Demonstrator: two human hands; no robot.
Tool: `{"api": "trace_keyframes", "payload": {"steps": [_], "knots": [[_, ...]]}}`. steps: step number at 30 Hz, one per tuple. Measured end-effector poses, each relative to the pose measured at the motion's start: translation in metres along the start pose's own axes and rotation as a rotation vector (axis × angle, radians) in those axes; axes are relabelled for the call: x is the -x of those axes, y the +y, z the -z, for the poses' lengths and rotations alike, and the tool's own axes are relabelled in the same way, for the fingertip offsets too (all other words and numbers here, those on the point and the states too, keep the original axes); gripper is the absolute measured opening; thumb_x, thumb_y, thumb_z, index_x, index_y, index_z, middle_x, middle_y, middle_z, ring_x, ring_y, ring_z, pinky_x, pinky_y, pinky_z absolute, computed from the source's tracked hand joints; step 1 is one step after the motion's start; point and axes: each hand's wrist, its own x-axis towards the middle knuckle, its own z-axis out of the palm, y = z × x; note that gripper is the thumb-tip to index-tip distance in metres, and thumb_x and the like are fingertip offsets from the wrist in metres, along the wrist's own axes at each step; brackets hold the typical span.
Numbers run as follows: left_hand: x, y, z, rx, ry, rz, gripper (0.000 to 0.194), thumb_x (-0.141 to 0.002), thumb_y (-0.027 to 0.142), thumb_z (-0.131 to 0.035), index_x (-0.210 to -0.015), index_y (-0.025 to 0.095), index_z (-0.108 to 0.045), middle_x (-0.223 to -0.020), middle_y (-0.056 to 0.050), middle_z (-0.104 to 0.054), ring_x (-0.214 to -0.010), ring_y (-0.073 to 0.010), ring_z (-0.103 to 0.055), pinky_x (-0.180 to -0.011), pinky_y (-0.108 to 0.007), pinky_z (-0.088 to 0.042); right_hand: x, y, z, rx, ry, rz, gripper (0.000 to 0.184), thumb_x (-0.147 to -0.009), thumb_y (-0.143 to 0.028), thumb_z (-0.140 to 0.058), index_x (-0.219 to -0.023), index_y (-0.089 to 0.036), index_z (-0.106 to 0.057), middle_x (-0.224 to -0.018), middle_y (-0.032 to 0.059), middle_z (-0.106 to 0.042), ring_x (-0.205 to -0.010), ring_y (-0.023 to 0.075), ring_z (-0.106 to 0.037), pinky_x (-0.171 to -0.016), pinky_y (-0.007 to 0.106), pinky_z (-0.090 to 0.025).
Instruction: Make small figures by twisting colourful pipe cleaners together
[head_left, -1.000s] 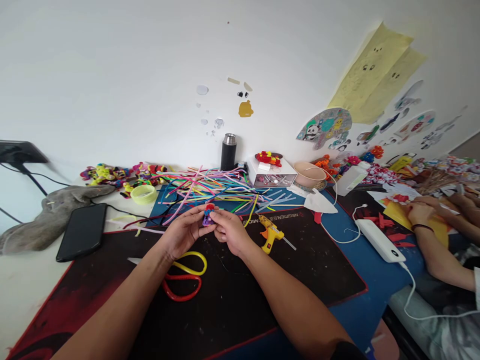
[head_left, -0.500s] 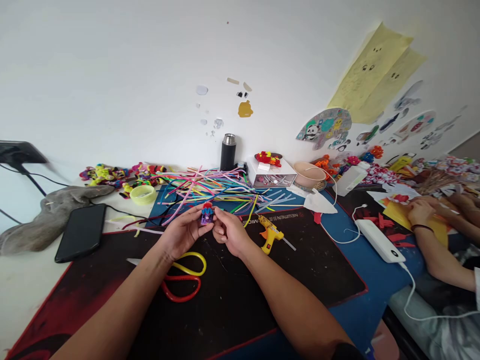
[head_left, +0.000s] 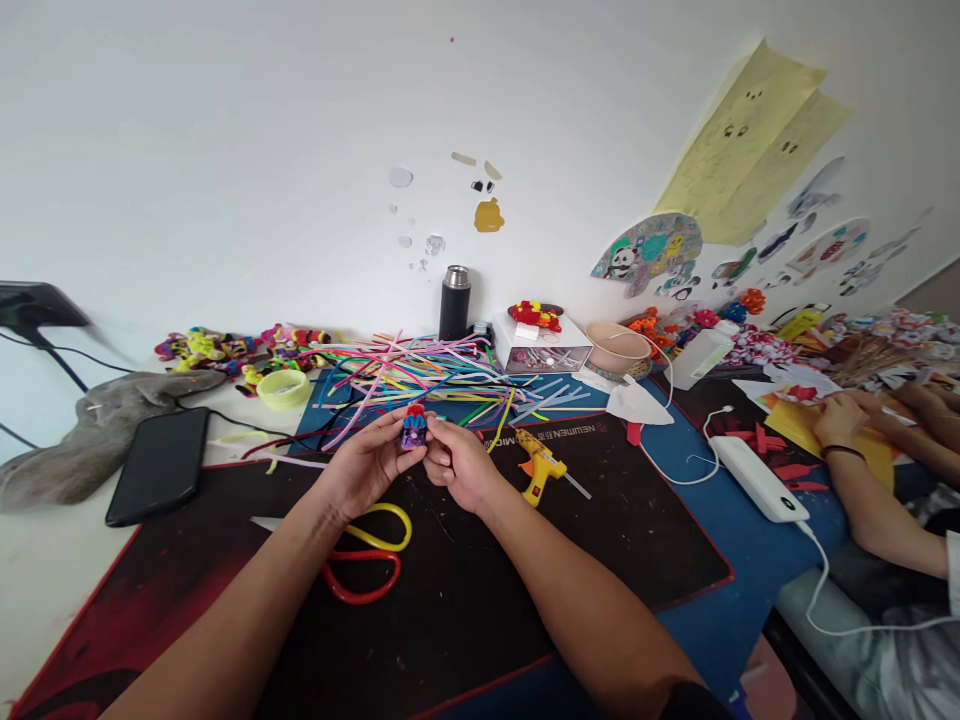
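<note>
Between my two hands, above the black desk mat (head_left: 480, 600), is a small pipe-cleaner figure (head_left: 413, 430), purple below, blue in the middle and red on top. My left hand (head_left: 367, 460) grips its left side with thumb and fingers. From the other side, the fingertips of my right hand (head_left: 461, 462) pinch it, with the remaining fingers curled in. Scissors (head_left: 364, 580) with one yellow and one red handle lie under my left forearm, which hides part of the blades. A yellow glue gun (head_left: 541, 468) rests on the mat to the right of my right hand.
Behind my hands spreads a pile of colourful pipe cleaners (head_left: 420, 370). A black flask (head_left: 454, 305) and a white box (head_left: 541, 345) stand by the wall. A phone (head_left: 159, 465) lies left, a white power bank (head_left: 757, 480) with cables right. A co-worker's hands (head_left: 840, 420) handle paper at far right.
The figure has been turned or raised slightly, so more of its red top and purple lower part shows. Both hands keep their hold. The co-worker's hands at right have shifted a little.
</note>
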Motion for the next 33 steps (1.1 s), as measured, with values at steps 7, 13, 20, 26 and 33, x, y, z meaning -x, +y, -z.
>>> {"api": "trace_keyframes", "payload": {"steps": [7, 13, 20, 26, 33], "knots": [[0.0005, -0.0009, -0.0012, -0.012, 0.0, 0.009, 0.023, -0.091, 0.005, -0.068, -0.109, 0.015, -0.077, -0.111, -0.011, -0.082, -0.088, -0.0194, -0.081, -0.075, -0.027, -0.07, -0.0005, 0.0003, 0.0012, -0.019, -0.007, -0.004, 0.051, -0.076, -0.06, -0.087, -0.077, -0.021, -0.055, -0.046, -0.0135, -0.037, -0.036, 0.0045, -0.025, -0.042, 0.024, -0.01], [0.0004, -0.0027, -0.0008, -0.029, -0.021, -0.001, 0.026, -0.089, 0.006, -0.07, -0.112, 0.016, -0.076, -0.11, -0.01, -0.081, -0.089, -0.0194, -0.08, -0.075, -0.027, -0.07, 0.0003, -0.0002, 0.0022, -0.033, -0.006, -0.022, 0.048, -0.078, -0.056, -0.087, -0.077, -0.021, -0.054, -0.047, -0.0138, -0.036, -0.037, 0.0045, -0.024, -0.043, 0.024, -0.011], [-0.0004, -0.0035, -0.0007, -0.025, -0.008, 0.003, 0.024, -0.089, 0.005, -0.068, -0.108, 0.017, -0.077, -0.108, -0.009, -0.081, -0.088, -0.0191, -0.08, -0.075, -0.027, -0.07, 0.0011, -0.0008, 0.0024, -0.044, -0.009, -0.032, 0.045, -0.079, -0.053, -0.087, -0.077, -0.021, -0.054, -0.047, -0.0138, -0.035, -0.038, 0.0049, -0.023, -0.043, 0.024, -0.011], [-0.0008, -0.004, 0.0003, -0.022, -0.008, 0.003, 0.023, -0.09, 0.004, -0.067, -0.108, 0.015, -0.077, -0.109, -0.01, -0.081, -0.089, -0.0194, -0.08, -0.074, -0.027, -0.07, 0.0008, -0.0015, 0.0022, -0.047, -0.003, -0.038, 0.046, -0.077, -0.053, -0.088, -0.076, -0.021, -0.055, -0.046, -0.0137, -0.035, -0.038, 0.0046, -0.023, -0.043, 0.024, -0.011], [-0.0009, -0.0042, 0.0008, -0.031, -0.027, 0.006, 0.023, -0.09, 0.004, -0.068, -0.108, 0.015, -0.077, -0.109, -0.011, -0.081, -0.089, -0.0198, -0.08, -0.075, -0.028, -0.071, 0.0016, -0.0012, 0.0029, -0.061, -0.006, -0.039, 0.044, -0.077, -0.05, -0.088, -0.076, -0.021, -0.056, -0.046, -0.0135, -0.035, -0.038, 0.0045, -0.023, -0.043, 0.024, -0.012]]}}
